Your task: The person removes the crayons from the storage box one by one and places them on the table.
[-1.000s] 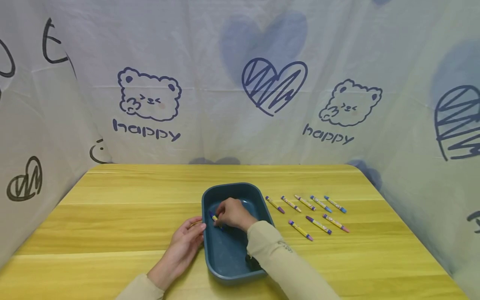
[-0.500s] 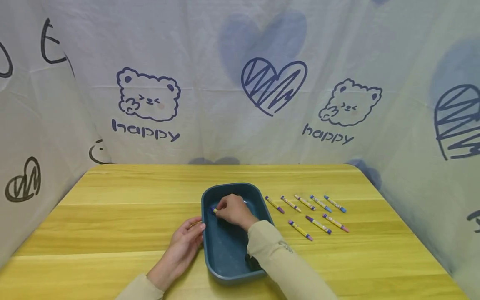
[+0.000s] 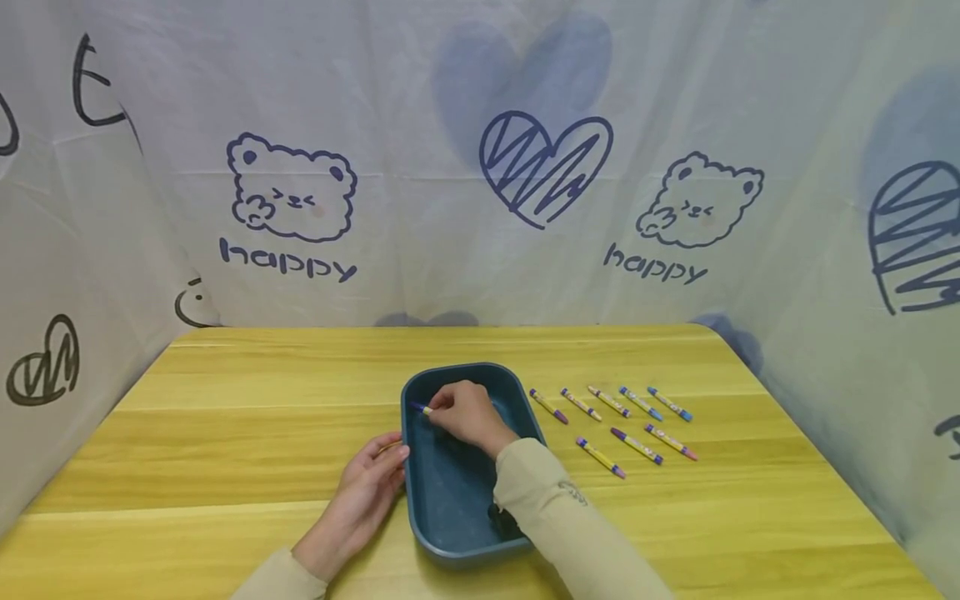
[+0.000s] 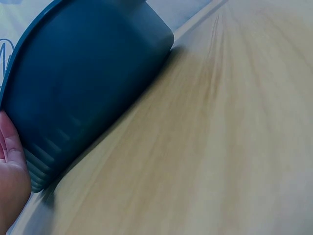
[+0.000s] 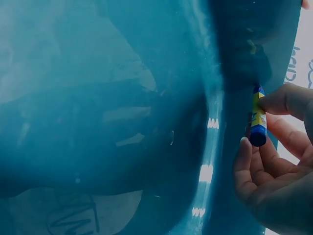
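Observation:
A dark teal plastic bin [image 3: 455,517] stands on the wooden table. My left hand [image 3: 363,492] rests against the outside of its left wall, fingers fairly straight; in the left wrist view the fingers [image 4: 11,139] touch that wall. Inside the bin, my right hand [image 3: 467,414] pinches a blue crayon [image 5: 258,117] with a yellow wrapper between thumb and fingers. The crayon's tip points to the far left corner of the bin, close to the wall. Part of the bin floor is hidden under my right hand and sleeve.
Several crayons lie in two loose rows to the right of the bin, among them a purple-tipped one [image 3: 636,446], a yellow-wrapped one [image 3: 600,457] and a blue one [image 3: 670,403]. A printed white cloth [image 3: 420,233] hangs behind the wooden table [image 3: 225,450].
My right hand has moved a little farther away inside the bin, carrying the crayon toward the far left corner. The left hand keeps its place at the bin's wall.

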